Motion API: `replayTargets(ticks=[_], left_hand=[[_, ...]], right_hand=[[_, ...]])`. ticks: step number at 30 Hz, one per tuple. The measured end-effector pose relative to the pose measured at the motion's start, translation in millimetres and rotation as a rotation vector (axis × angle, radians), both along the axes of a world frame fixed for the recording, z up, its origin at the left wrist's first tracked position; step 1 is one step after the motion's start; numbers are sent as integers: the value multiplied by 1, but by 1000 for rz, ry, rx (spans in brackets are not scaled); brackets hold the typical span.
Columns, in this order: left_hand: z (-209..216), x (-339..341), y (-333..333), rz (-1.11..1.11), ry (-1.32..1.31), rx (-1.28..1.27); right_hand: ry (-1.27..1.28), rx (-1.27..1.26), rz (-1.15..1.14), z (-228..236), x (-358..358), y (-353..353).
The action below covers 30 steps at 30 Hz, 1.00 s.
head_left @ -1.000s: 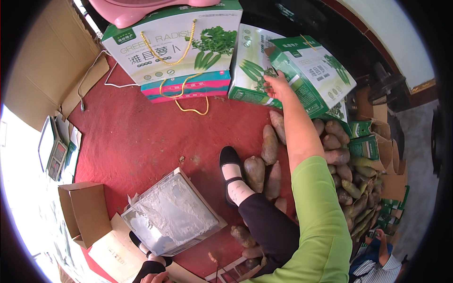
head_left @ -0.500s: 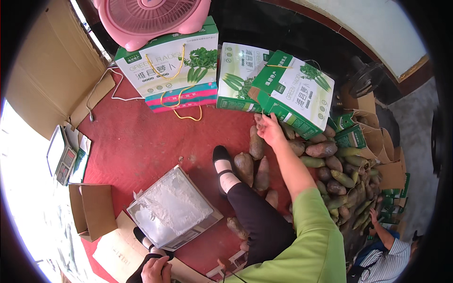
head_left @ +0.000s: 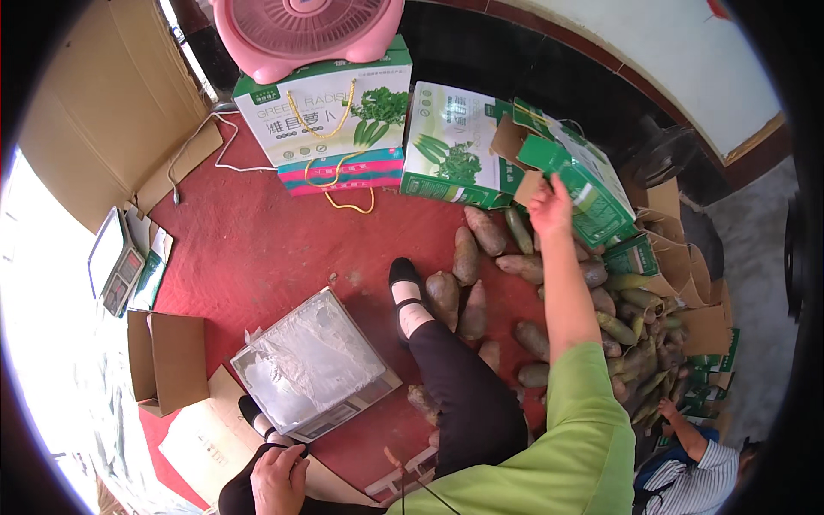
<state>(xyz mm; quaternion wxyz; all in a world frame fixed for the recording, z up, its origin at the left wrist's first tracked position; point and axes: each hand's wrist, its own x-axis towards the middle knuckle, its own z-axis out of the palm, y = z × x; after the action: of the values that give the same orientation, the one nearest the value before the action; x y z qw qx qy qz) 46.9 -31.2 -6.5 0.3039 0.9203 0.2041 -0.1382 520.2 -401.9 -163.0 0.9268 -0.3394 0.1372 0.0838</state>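
Tilted further up since earlier, the open carton (head_left: 594, 206) seemed mid-lift, calling for steadiness, its flap (head_left: 526, 188) apparently pinched by the right hand (head_left: 551, 209), the left hand's (head_left: 279, 481) grip unclear.

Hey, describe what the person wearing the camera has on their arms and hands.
A short, loose lime-green fabric sleeve covers the upper right arm; the right forearm is bare. The right hand and left hand are ungloved. The left sleeve isn't in view.
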Motion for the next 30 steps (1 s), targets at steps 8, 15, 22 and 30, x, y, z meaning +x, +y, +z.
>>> replayTargets(ticks=[8, 15, 22, 30], left_hand=[[-8, -26, -1, 50, -238, 5], [3, -39, -1, 65, -340, 16], [6, -39, 10, 129, -484, 51], [16, -67, 32, 351, -730, 444]], right_hand=[[-250, -105, -126, 144, -108, -67], [-411, -46, 112, 214, -193, -42], [-273, 114, 647, 250, -255, 58], [-66, 253, 879, 234, -305, 167]])
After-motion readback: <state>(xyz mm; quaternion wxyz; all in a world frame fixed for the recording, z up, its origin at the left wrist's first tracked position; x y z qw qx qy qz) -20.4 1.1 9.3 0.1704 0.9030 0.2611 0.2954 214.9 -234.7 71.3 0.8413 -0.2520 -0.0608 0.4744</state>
